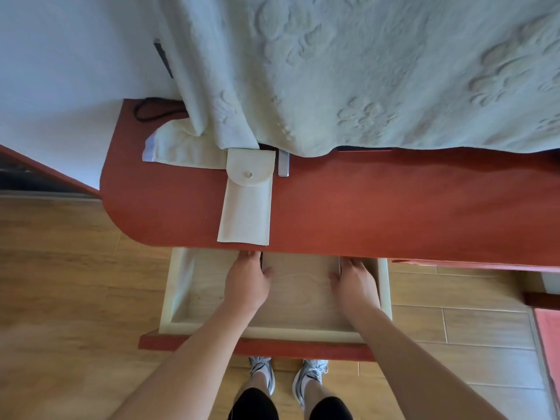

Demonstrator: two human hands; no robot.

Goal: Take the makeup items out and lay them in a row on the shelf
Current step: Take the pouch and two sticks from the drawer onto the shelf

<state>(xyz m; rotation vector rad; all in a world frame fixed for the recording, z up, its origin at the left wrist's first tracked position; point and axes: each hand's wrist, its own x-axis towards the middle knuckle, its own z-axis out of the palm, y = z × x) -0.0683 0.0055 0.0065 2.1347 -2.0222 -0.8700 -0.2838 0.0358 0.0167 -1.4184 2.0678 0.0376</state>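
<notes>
Open drawer [169, 298] below the shelf [394, 207] is containing both hands: left hand [247, 280] and right hand [356, 280] are reaching rearward, fingertips hidden, grip indeterminable. Cream pouch [245, 207], flap snapped, is lying at the front edge.

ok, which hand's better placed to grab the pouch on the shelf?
Left, probably: left hand lies just below the pouch; right hand is further along the drawer.

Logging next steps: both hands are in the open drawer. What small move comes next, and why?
Probably draw the left hand and right hand back out with any item: their fingertips are hidden under the shelf edge, at the drawer back.
</notes>
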